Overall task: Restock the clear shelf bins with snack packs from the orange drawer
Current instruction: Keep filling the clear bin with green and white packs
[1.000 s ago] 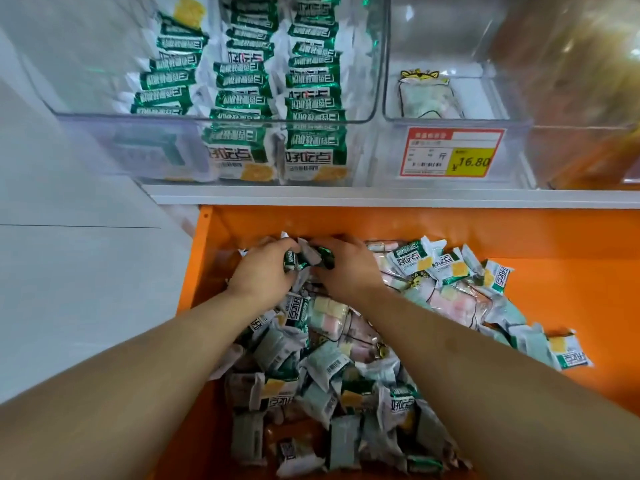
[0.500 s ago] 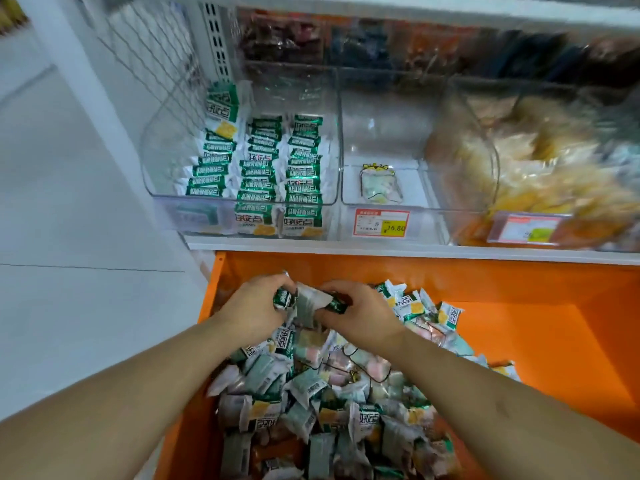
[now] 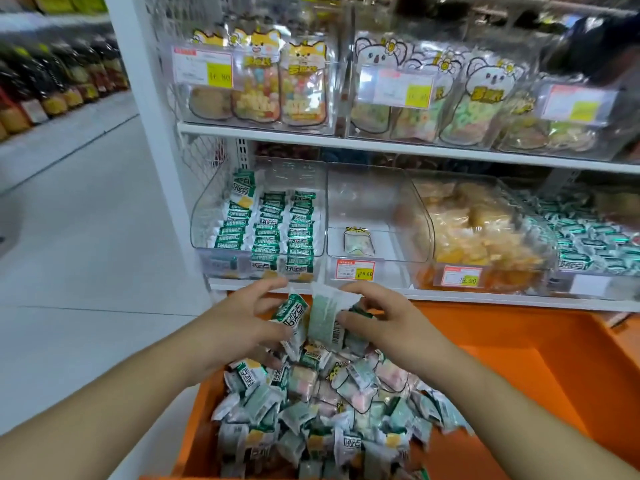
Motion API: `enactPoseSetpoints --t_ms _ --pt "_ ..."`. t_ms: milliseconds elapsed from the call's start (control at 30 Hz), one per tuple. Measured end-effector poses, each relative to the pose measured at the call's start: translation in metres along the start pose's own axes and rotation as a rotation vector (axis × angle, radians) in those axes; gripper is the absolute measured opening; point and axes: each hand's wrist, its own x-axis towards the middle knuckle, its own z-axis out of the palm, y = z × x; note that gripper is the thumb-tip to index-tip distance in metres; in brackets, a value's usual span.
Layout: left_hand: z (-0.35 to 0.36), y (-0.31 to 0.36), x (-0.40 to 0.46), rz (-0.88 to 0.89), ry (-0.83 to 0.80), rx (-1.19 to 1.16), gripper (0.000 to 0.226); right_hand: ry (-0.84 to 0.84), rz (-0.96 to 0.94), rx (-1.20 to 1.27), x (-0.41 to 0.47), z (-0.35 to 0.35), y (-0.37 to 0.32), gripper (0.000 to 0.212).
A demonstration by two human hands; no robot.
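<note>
The orange drawer [image 3: 512, 368] is pulled out below the shelf and holds a heap of green-and-white snack packs [image 3: 311, 410]. Above the heap, my left hand [image 3: 242, 323] holds a green pack [image 3: 292, 311] between thumb and fingers. My right hand [image 3: 377, 317] pinches a pale green pack [image 3: 325, 318] showing its barcode side, with more green packs tucked under its fingers. Straight ahead, the left clear shelf bin [image 3: 207, 216] holds neat rows of the same green packs. The middle clear bin [image 3: 377, 202] holds a single small pack [image 3: 358, 240].
A third bin [image 3: 485, 233] with yellow snacks and a fourth [image 3: 595, 244] with green packs stand to the right. Price tags hang on the bin fronts. An upper shelf [image 3: 381, 143] carries bins of cartoon-printed bags. Pale floor lies to the left, with another shelf of bottles beyond.
Both hands have risen out of the heap with packs in them. My view has tilted up and back, so the upper shelf and more bins now show.
</note>
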Motion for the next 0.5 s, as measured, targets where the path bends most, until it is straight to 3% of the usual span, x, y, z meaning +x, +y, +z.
enactPoseSetpoints --t_ms 200,300,500 --pt "-0.005 0.01 0.014 -0.014 0.148 -0.002 0.036 0.084 -0.166 -0.293 0.002 0.001 -0.022 0.032" --pt "-0.002 0.016 0.025 -0.017 0.129 -0.08 0.025 0.184 -0.243 -0.453 0.013 -0.001 -0.017 0.035" --pt "0.007 0.018 0.046 -0.086 0.076 -0.271 0.028 0.35 -0.451 -0.953 0.025 0.002 -0.019 0.042"
